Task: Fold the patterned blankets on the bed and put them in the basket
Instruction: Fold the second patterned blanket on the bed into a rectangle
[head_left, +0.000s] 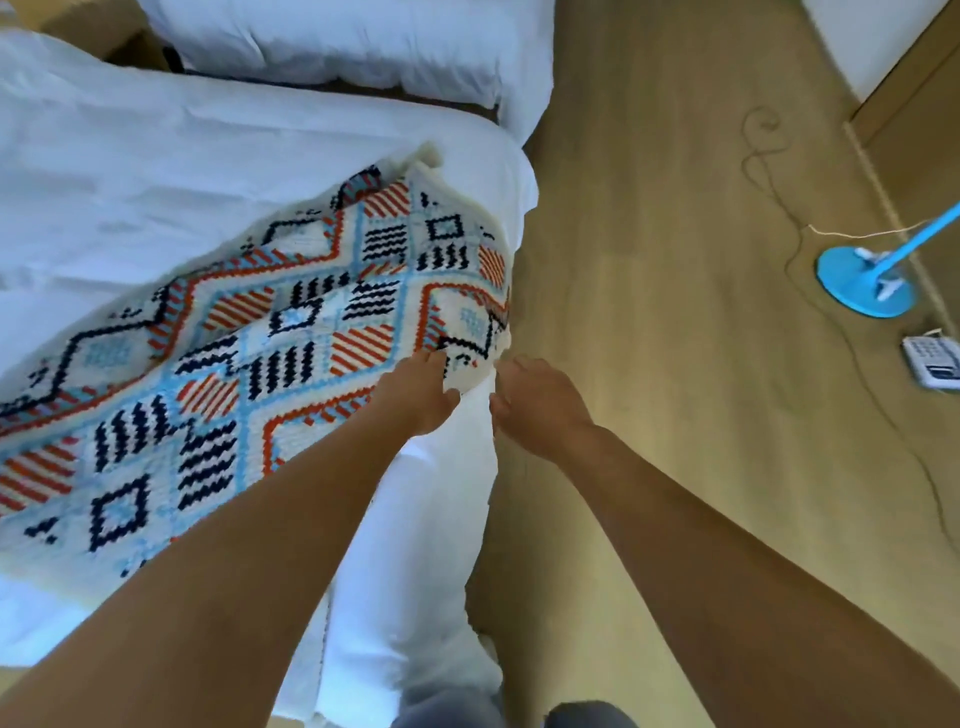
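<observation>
The patterned blanket lies spread on the bed, long axis running far-right to near-left, its right corner under the loosely curled left hand; the right hand, half-open and empty, sits just beside.

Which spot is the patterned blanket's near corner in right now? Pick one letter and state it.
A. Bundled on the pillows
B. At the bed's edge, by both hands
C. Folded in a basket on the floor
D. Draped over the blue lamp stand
B: the patterned blanket lies spread flat on the bed, its corner at the mattress edge where the left hand and right hand reach it.
</observation>
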